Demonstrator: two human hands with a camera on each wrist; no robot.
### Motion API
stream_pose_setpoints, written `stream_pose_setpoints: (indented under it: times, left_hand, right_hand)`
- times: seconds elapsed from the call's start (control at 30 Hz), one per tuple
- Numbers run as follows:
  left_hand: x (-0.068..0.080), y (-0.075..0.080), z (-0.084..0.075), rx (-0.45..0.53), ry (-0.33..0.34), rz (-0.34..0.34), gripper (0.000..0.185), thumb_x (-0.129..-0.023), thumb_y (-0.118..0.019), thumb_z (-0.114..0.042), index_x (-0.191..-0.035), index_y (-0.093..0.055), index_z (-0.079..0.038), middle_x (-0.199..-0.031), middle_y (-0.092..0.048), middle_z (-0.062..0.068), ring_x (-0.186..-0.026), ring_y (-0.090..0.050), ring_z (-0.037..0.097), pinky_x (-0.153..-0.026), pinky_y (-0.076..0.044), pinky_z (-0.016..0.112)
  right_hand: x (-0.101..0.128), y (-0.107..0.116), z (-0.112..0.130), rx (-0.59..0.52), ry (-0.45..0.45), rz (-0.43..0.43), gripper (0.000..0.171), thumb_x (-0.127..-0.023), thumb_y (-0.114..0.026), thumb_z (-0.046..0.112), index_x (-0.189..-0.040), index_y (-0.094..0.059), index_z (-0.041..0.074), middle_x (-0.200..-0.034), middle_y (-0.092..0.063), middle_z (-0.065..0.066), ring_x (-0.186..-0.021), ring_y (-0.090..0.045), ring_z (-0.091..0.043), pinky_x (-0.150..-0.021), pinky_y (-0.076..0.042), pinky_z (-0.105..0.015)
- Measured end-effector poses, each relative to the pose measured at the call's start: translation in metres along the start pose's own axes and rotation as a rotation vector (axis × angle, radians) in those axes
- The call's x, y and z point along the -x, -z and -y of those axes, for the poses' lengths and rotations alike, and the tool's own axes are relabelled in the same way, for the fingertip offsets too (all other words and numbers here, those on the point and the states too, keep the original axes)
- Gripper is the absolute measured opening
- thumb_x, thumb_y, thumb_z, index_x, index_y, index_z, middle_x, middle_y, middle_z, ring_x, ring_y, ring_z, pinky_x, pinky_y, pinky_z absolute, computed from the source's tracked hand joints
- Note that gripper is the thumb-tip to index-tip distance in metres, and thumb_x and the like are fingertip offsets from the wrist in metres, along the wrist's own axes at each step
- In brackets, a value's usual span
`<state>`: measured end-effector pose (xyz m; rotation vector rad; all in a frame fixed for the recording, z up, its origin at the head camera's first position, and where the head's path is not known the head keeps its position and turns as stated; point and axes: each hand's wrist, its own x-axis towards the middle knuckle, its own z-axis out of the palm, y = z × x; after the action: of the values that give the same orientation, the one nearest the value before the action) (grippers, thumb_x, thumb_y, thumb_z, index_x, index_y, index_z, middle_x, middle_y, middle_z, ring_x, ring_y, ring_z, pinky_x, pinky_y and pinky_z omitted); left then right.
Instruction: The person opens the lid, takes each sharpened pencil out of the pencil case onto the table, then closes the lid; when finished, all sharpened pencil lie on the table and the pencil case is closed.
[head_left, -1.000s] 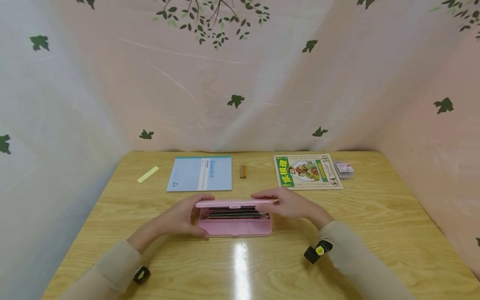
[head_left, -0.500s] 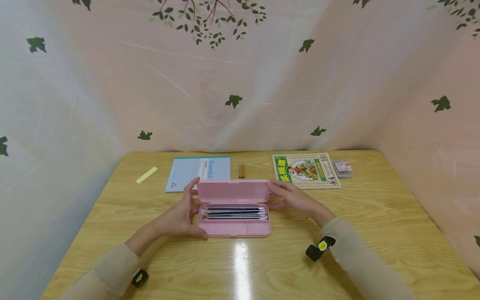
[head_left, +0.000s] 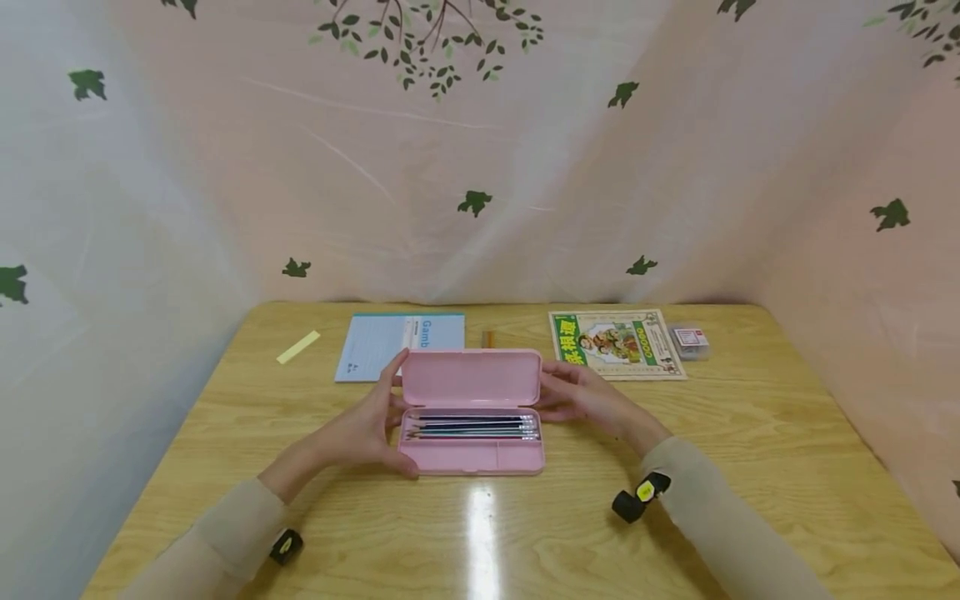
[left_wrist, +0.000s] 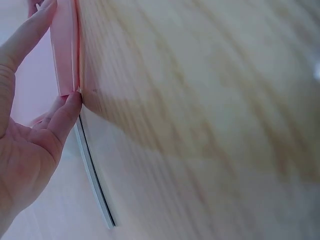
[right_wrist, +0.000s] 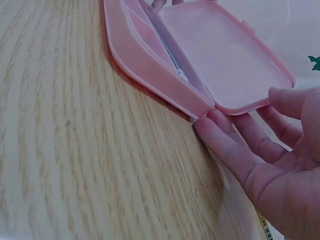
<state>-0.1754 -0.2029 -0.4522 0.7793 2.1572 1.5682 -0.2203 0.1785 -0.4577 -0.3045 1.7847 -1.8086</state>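
Note:
A pink pencil case (head_left: 448, 457) lies on the wooden table in front of me, its lid (head_left: 471, 379) swung up and back. Several dark pencils (head_left: 472, 428) fill the rear compartment, and the front compartments hold nothing. My left hand (head_left: 369, 427) grips the left end, thumb at the front corner and index finger up at the lid's edge. At the right end, my right hand (head_left: 588, 398) holds the lid. In the right wrist view its thumb (right_wrist: 287, 100) lies on the lid's rim, while the other fingers curl behind the lid and by the hinge corner.
Behind the case lie a light blue notebook (head_left: 375, 342) and a small orange-brown object (head_left: 488, 339), partly covered by the lid. An illustrated booklet (head_left: 615, 342) and a small clear box (head_left: 690, 343) are at the back right. A yellow strip (head_left: 298, 347) lies far left.
The lid has swung up and back from nearly covering the case, revealing the pencils. My right hand has shifted from the lid's front to its right edge; my left index finger has risen along it.

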Motion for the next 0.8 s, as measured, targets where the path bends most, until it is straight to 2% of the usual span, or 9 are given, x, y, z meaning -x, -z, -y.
stream_pose_setpoints:
  times: [0.3, 0.53, 0.63, 0.73, 0.8]
  left_hand:
    - [-0.001, 0.001, -0.003, -0.069, 0.052, -0.014, 0.156, -0.058, -0.101, -0.014, -0.157, 0.015, -0.045, -0.148, -0.029, 0.015, -0.127, -0.056, 0.029, -0.109, -0.044, 0.038]
    - [-0.002, 0.0, -0.002, -0.083, 0.059, -0.03, 0.157, -0.056, -0.102, -0.015, -0.157, 0.015, -0.046, -0.147, -0.03, 0.015, -0.126, -0.057, 0.028, -0.108, -0.044, 0.037]
    - [-0.002, 0.001, -0.002, -0.053, 0.053, -0.016, 0.157, -0.057, -0.101, -0.011, -0.157, 0.015, -0.045, -0.148, -0.03, 0.016, -0.127, -0.056, 0.03, -0.109, -0.043, 0.037]
    - [-0.002, 0.0, -0.002, -0.02, 0.047, -0.006, 0.157, -0.058, -0.1, -0.007, -0.157, 0.016, -0.045, -0.148, -0.03, 0.017, -0.129, -0.055, 0.031, -0.109, -0.043, 0.038]
    - [-0.003, -0.001, -0.002, -0.006, 0.045, -0.006, 0.157, -0.058, -0.1, -0.006, -0.157, 0.015, -0.045, -0.148, -0.03, 0.017, -0.129, -0.054, 0.032, -0.11, -0.043, 0.039]
  right_hand:
    - [0.001, 0.001, -0.005, 0.017, -0.014, -0.027, 0.045, -0.107, -0.055, 0.022, -0.14, -0.046, -0.008, -0.122, -0.064, -0.023, -0.103, -0.068, -0.03, -0.093, -0.057, -0.047]
    - [0.005, -0.001, -0.003, 0.066, 0.009, -0.05, 0.047, -0.106, -0.056, 0.022, -0.144, -0.043, -0.003, -0.124, -0.061, -0.025, -0.104, -0.068, -0.032, -0.09, -0.058, -0.048]
    - [0.01, -0.005, -0.003, 0.124, 0.066, -0.118, 0.05, -0.105, -0.058, 0.018, -0.148, -0.04, -0.001, -0.129, -0.055, -0.027, -0.108, -0.065, -0.036, -0.089, -0.059, -0.048]
    - [0.016, -0.01, 0.0, 0.211, 0.16, -0.251, 0.051, -0.104, -0.059, 0.015, -0.148, -0.041, -0.001, -0.132, -0.053, -0.028, -0.112, -0.062, -0.04, -0.088, -0.059, -0.046]
    - [0.021, -0.014, 0.005, 0.286, 0.225, -0.346, 0.047, -0.103, -0.061, 0.015, -0.146, -0.046, 0.001, -0.133, -0.054, -0.026, -0.114, -0.061, -0.039, -0.09, -0.059, -0.042]
